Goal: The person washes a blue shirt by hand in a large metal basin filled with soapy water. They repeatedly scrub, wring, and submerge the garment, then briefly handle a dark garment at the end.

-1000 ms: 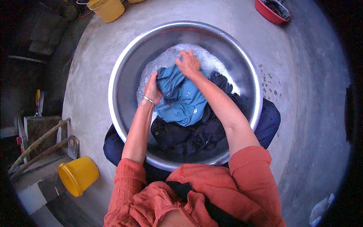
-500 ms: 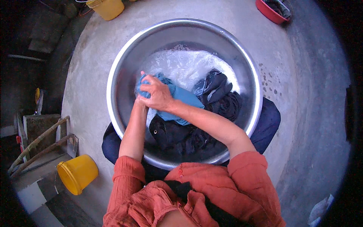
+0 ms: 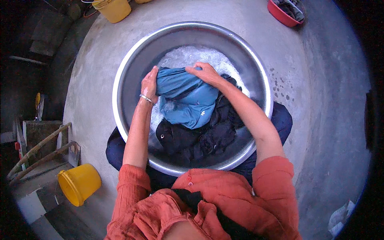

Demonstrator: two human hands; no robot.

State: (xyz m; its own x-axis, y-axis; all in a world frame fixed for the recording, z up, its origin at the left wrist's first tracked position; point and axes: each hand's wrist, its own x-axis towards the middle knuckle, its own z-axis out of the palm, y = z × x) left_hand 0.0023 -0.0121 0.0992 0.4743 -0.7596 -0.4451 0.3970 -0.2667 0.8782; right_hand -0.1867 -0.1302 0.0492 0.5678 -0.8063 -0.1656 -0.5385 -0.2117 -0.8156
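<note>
- I see suds (image 3: 188,55) at twelve in the basin (image 3: 257,86), black clothes (image 3: 218,134) at six, blue cloth (image 3: 200,98) mid-basin.
- Red tub (image 3: 280,17), half past one: dark heap (image 3: 290,9).
- Left hand (image 3: 149,86) grips the cloth's left edge, right hand (image 3: 207,74) its top; bunched together earlier, now apart.

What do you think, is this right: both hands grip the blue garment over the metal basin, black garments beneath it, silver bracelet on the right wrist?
Not quite: the head view shows the silver bracelet on the left wrist. Otherwise right: left hand and right hand grip the blue garment over the metal basin, black garments beneath it.
</note>
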